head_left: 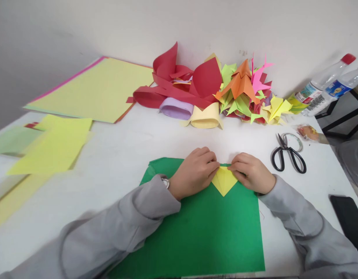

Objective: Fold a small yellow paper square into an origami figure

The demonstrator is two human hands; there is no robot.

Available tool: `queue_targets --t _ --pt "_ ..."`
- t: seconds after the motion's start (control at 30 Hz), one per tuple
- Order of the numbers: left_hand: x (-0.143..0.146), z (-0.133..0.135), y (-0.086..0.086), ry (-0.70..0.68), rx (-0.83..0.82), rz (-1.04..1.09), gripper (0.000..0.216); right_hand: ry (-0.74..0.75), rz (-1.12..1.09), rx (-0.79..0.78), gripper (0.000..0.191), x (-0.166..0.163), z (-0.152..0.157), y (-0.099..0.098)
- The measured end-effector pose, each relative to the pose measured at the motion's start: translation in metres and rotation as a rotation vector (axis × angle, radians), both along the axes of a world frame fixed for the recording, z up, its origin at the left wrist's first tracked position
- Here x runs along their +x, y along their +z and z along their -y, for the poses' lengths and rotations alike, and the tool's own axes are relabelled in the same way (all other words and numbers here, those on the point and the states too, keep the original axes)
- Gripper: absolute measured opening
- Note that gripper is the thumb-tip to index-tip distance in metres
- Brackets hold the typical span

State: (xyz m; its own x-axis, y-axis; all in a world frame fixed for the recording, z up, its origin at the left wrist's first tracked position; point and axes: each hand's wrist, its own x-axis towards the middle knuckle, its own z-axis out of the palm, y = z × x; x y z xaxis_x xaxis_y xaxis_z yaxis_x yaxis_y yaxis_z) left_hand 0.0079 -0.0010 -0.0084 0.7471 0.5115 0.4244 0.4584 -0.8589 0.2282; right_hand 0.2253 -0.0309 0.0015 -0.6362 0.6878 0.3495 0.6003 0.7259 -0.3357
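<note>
Fingers on both sides pinched in: left hand has the ten o'clock corner of the yellow folded paper, right hand the two o'clock corner. Each grip looks nearly closed, only paper thickness between thumb and finger. Caveat: thumb undersides are hidden, so can't say how firm. Piece sits between the hands near the far edge of the green sheet on the worktop, its point aimed at six.

Risks, my read: uneven pinch or one side slipping would skew the creases; small piece, so little slack to correct. Hands pulling apart could tear it at the top edge. Green sheet could slide if the left sleeve, lying across it toward eight, drags it; piece would shift with it. Scissors at two o'clock, near the right hand: careless outward sweep could knock them.
</note>
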Motion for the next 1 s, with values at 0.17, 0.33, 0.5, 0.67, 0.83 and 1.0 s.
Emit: queue_targets --t 0.17,0.33,0.5,0.67,0.83,1.0 --pt "-0.002 0.003 0.004 0.035 0.014 -0.03 0.023 -0.022 0.07 0.073 0.019 -0.001 0.002 -0.001" --pt "-0.003 0.003 0.005 0.051 -0.022 -0.009 0.019 -0.049 0.11 0.084 0.02 -0.001 0.004 -0.001" --pt "-0.003 0.004 0.005 0.032 0.061 -0.049 0.022 -0.03 0.112 0.111 0.023 -0.002 0.004 0.0" --pt "-0.004 0.005 0.007 0.017 0.149 -0.128 0.026 -0.019 0.176 0.155 0.023 -0.007 0.006 0.005" --pt "-0.001 0.013 0.007 0.009 0.189 -0.133 0.029 -0.042 0.254 0.197 0.032 -0.011 0.008 0.008" --pt "0.003 0.032 0.003 -0.015 0.164 -0.132 0.026 -0.05 0.246 0.239 0.029 -0.01 0.009 0.005"
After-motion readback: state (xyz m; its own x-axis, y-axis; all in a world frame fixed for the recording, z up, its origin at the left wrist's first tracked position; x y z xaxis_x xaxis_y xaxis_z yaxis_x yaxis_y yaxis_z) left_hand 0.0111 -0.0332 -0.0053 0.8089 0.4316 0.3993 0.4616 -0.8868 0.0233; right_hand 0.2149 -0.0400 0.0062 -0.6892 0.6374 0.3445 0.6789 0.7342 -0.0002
